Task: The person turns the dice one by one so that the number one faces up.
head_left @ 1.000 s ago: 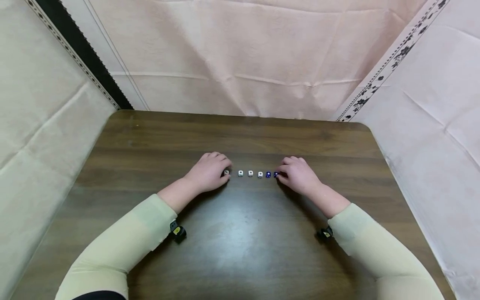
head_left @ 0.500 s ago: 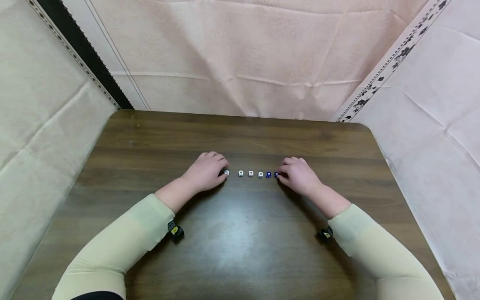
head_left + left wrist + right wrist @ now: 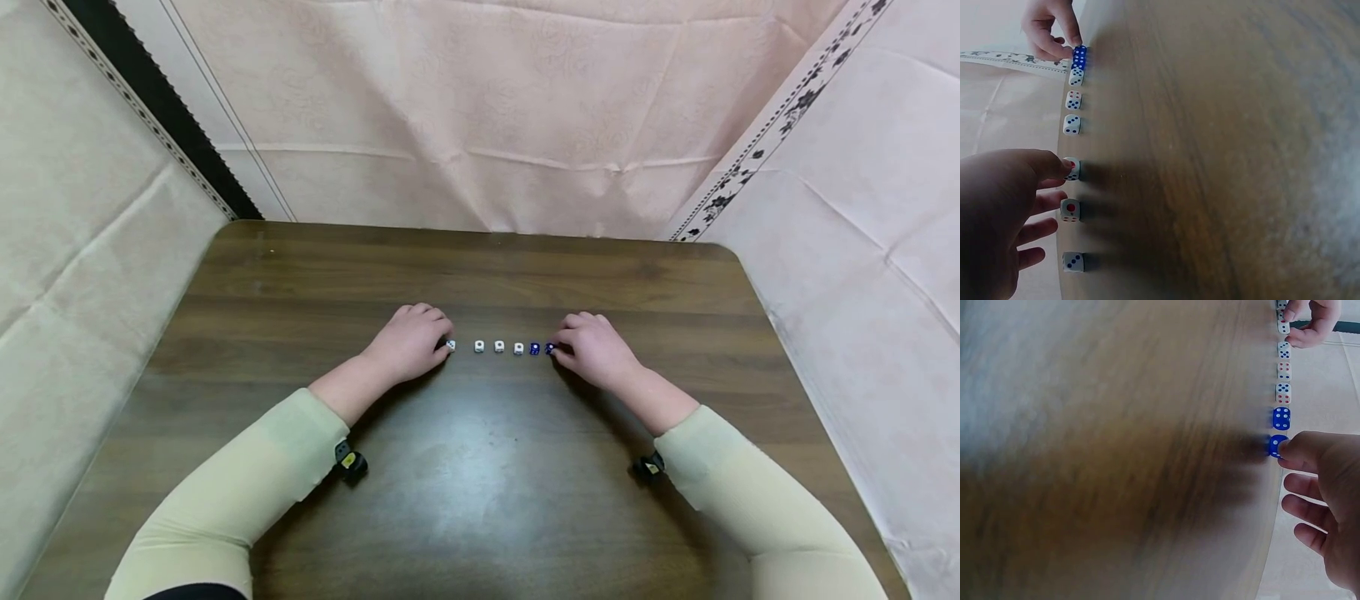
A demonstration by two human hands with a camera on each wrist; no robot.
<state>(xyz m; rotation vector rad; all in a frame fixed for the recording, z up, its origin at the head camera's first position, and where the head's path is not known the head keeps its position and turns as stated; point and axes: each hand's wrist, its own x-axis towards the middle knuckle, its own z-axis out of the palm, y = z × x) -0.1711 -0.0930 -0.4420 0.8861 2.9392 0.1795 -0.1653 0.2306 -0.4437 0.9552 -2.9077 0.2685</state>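
A row of small dice runs across the wooden table. My left hand [image 3: 408, 343] is at its left part, thumb and forefinger pinching a white die [image 3: 1073, 169]. Two more white dice, a nearer one [image 3: 1070, 210] and an outer one [image 3: 1074, 262], appear beside its other fingers in the left wrist view; the hand hides them in the head view. To the right follow white dice [image 3: 499, 346], apart from each other, then a blue die [image 3: 1282, 418]. At the right end my right hand [image 3: 596, 350] pinches another blue die [image 3: 1276, 445] between thumb and forefinger.
The brown wooden table [image 3: 465, 500] has rounded far corners. Pale cloth [image 3: 487, 108] hangs behind it and along both sides. A small black camera sits on the left wrist [image 3: 350, 462] and another on the right wrist [image 3: 648, 467].
My left hand has shifted slightly left, so more of the white die at its fingertips shows. That die keeps its place in the row. The right hand has stayed where it was.
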